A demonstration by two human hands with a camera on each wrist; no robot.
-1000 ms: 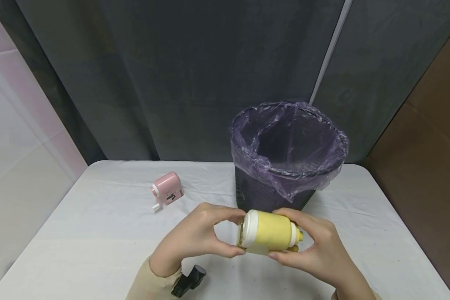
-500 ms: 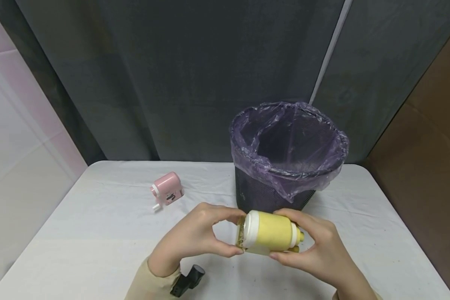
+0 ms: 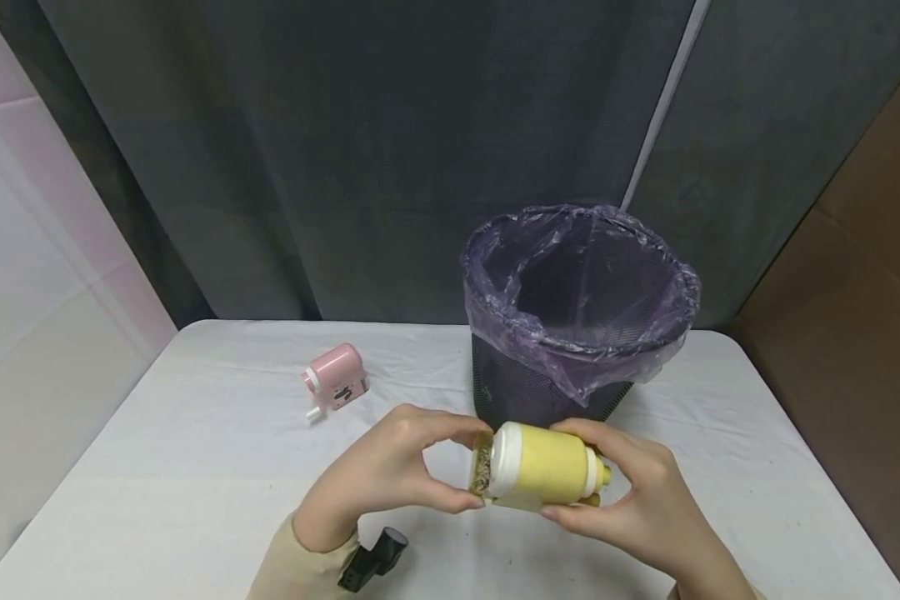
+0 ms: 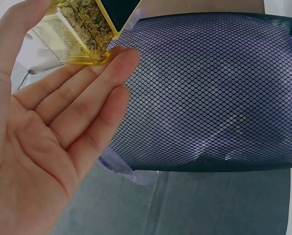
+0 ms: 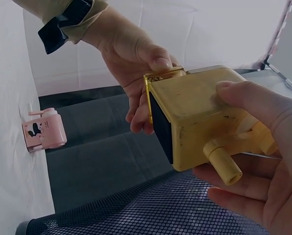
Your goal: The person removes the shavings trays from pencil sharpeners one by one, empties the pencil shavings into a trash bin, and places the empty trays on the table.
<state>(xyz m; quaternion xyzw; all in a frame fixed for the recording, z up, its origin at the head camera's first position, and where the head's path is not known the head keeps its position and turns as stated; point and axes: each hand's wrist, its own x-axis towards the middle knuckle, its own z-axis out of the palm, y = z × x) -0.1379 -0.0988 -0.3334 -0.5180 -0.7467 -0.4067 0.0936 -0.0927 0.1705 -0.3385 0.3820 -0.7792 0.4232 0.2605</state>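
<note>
A yellow hand-crank pencil sharpener (image 3: pixel 555 464) is held on its side above the front of the table, its crank handle (image 5: pixel 225 165) toward the right. My right hand (image 3: pixel 640 493) grips its body between thumb and fingers. At the left end, my left hand (image 3: pixel 396 464) pinches the clear yellow shavings drawer (image 3: pixel 481 468) by its edges. Shavings (image 4: pixel 88 23) show through the drawer's wall in the left wrist view. The drawer stands partly out of the body, its far end still against it. In the right wrist view a dark face shows at the body's drawer end.
Just behind the hands stands a black mesh wastebasket (image 3: pixel 543 385) lined with a purple plastic bag (image 3: pixel 487 308). A pink crank pencil sharpener (image 3: pixel 337 377) lies on the white-covered table (image 3: pixel 217 433) at back left. Dark curtain (image 3: pixel 390 167) hangs behind.
The drawer has come a little farther out of the sharpener, and more shavings show. The body has shifted slightly right, while both hands keep their hold.
</note>
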